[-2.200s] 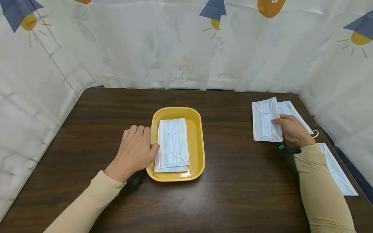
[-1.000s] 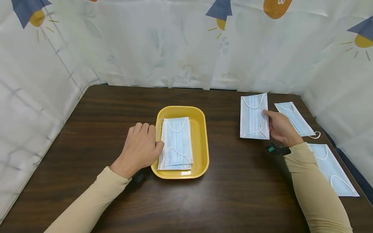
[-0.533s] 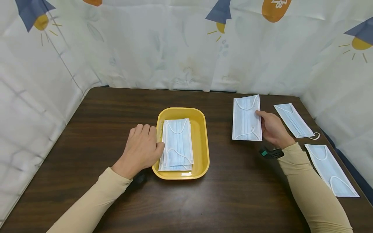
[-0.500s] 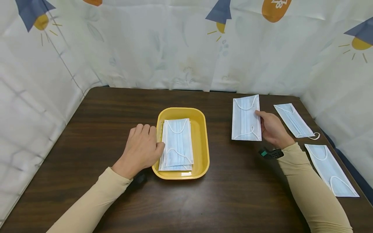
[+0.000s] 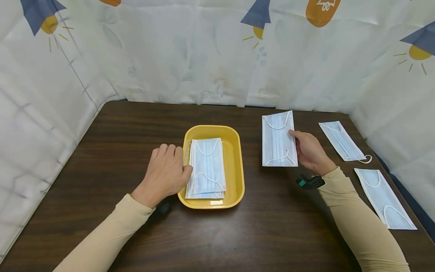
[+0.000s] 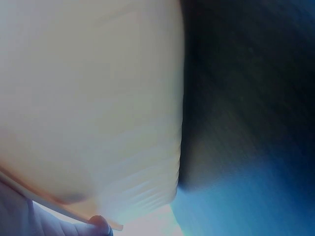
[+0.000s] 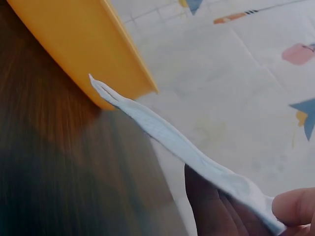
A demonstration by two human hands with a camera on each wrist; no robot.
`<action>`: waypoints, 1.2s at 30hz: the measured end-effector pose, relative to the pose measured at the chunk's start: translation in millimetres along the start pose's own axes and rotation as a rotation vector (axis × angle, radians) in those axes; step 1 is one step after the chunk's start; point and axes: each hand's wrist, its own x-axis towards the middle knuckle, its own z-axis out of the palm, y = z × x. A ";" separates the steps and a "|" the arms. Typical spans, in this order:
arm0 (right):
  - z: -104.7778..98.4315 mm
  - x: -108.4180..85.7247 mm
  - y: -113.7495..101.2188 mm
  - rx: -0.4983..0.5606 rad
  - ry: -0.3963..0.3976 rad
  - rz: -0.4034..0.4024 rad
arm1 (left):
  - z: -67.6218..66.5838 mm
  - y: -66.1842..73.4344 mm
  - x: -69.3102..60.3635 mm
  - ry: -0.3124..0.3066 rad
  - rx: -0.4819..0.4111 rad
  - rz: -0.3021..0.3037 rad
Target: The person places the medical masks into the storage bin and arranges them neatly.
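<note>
My right hand (image 5: 310, 153) pinches a light blue face mask (image 5: 278, 139) by its right edge, thumb on top and fingers beneath. In the right wrist view that mask (image 7: 167, 135) appears edge-on, raised off the table. My left hand (image 5: 166, 172) grips the left rim of a yellow tray (image 5: 232, 181), its thumb over the inside edge. Inside the tray lies a small stack of face masks (image 5: 207, 166) with white ear loops. The left wrist view is mostly filled by the tray's outer wall (image 6: 98, 98), with fingertips at the rim.
Two more face masks lie near the table's right edge, an upper mask (image 5: 341, 140) and a lower mask (image 5: 385, 198). The dark wooden table (image 5: 238, 241) is bounded at the back and sides by a white patterned curtain (image 5: 190, 53).
My right hand has carried its mask leftward, away from the masks at the right edge and closer to the tray. The left hand keeps its grip on the tray.
</note>
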 end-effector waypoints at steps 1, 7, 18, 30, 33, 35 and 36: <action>2.2 -0.3 -0.2 -0.004 -0.001 0.000 | 0.1 0.0 0.0 -0.001 -0.001 0.000; 14.8 -0.4 -0.8 -0.006 -0.012 -0.008 | 0.8 -0.3 0.4 -0.017 -0.008 -0.007; 36.4 -1.6 -5.9 0.039 -0.065 -0.035 | 1.6 -0.2 0.2 -0.011 -0.013 -0.002; 58.5 -4.4 -15.7 0.093 -0.090 -0.040 | 1.5 -0.7 -0.1 0.038 -0.008 0.022; 66.5 -6.5 -15.5 0.085 -0.104 -0.038 | 1.3 -0.5 0.0 0.050 -0.011 0.027; 71.6 -8.0 -14.5 0.070 -0.115 -0.038 | 1.4 -0.5 0.0 0.053 -0.014 0.029; 73.9 -8.5 -13.8 0.063 -0.121 -0.038 | 1.4 -0.5 0.0 0.052 -0.015 0.029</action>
